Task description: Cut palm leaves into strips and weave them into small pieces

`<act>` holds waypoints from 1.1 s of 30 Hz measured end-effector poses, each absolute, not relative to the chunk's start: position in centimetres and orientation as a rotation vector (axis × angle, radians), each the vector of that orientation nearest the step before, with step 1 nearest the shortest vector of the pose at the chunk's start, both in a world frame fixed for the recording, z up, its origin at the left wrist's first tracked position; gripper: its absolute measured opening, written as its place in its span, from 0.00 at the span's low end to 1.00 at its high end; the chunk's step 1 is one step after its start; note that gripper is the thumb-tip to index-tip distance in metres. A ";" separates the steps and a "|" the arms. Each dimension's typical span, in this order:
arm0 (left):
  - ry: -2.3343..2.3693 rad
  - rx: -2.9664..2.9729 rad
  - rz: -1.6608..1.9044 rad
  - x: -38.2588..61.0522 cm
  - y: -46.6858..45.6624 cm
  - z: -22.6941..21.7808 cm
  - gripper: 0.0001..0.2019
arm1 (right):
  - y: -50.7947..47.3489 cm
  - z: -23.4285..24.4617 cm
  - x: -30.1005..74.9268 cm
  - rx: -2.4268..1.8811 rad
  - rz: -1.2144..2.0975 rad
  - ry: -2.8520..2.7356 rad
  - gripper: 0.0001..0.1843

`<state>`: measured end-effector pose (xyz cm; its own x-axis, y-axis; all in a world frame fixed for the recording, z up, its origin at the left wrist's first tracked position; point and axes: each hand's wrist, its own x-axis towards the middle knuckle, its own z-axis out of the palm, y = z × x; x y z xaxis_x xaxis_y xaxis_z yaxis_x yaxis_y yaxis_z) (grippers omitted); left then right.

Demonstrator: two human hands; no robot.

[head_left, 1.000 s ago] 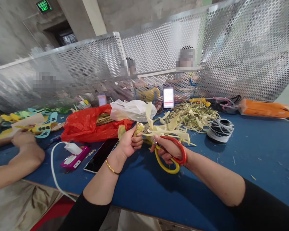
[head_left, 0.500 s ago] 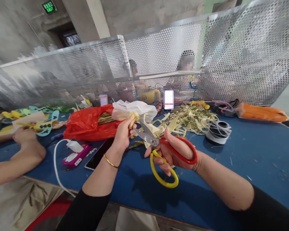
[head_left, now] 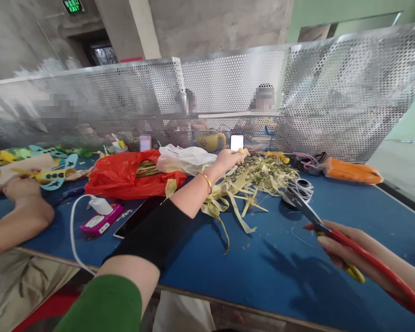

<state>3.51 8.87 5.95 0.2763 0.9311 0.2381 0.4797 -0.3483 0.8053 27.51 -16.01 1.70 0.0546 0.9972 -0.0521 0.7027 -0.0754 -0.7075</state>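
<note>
My left hand (head_left: 228, 159) is stretched far out over the blue table (head_left: 263, 267), fingers closed on a small yellowish piece of husk at the edge of the husk pile (head_left: 268, 170). Loose pale husk strips (head_left: 228, 198) lie under my forearm. My right hand (head_left: 335, 244) is low at the right, gripping red-and-yellow scissors (head_left: 318, 221) whose blades point up-left toward a spool of thread (head_left: 299, 189).
A red plastic bag (head_left: 124, 177) and a white bag (head_left: 183, 159) lie left of the pile. A pink device (head_left: 98, 222) with white cable and a phone (head_left: 138, 216) sit near the front edge. Another person's hand (head_left: 20, 198) works at the left. A perforated metal screen (head_left: 228, 97) backs the table.
My left hand let go of the husk bundle near me and reached forward to the pile. My right hand swung the scissors away to the right and down.
</note>
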 end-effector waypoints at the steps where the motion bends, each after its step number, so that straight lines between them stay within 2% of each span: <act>1: 1.281 1.989 0.901 4.3 9.2 5.9 0.16 | -16.4 1.1 28.3 -1.891 0.743 -1.725 0.31; 4: 1.360 2.184 0.749 5.3 9.0 5.6 0.16 | -17.3 -0.2 30.0 -2.102 0.576 -1.711 0.30; 8: 1.352 2.401 0.493 3.2 6.5 4.3 0.13 | -17.7 -1.0 30.9 -2.301 0.271 -1.767 0.28; 15: 1.361 2.782 0.162 -3.8 2.2 -0.2 0.36 | -15.7 -1.8 31.2 -2.186 0.038 -1.990 0.21; 19: 1.484 2.823 0.152 -7.2 2.6 -1.5 0.32 | -14.5 -1.6 30.5 -2.233 -0.010 -2.147 0.19; 23: 1.638 2.822 0.160 -9.9 4.1 -1.7 0.29 | -13.6 -0.4 27.8 -2.176 -0.286 -2.269 0.14; 26: 1.724 2.769 0.096 -11.0 5.0 -1.2 0.29 | -12.8 0.6 23.7 -1.950 -0.197 -2.318 0.16; 30: 1.606 2.756 0.121 -10.1 5.1 0.6 0.31 | -11.5 0.8 17.6 -1.740 -0.029 -2.507 0.18; 32: 1.424 2.758 0.256 -8.4 5.0 1.6 0.27 | -10.7 0.3 15.3 -1.616 -0.058 -2.661 0.20; 33: 1.330 2.764 0.337 -7.2 5.0 1.9 0.24 | -10.4 0.0 14.6 -1.555 -0.096 -2.727 0.17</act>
<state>-7.21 4.96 1.88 0.6048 0.7777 0.1712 0.7655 -0.6270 0.1443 14.57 -10.38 0.00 -0.5101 0.8596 0.0309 0.8596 0.5082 0.0528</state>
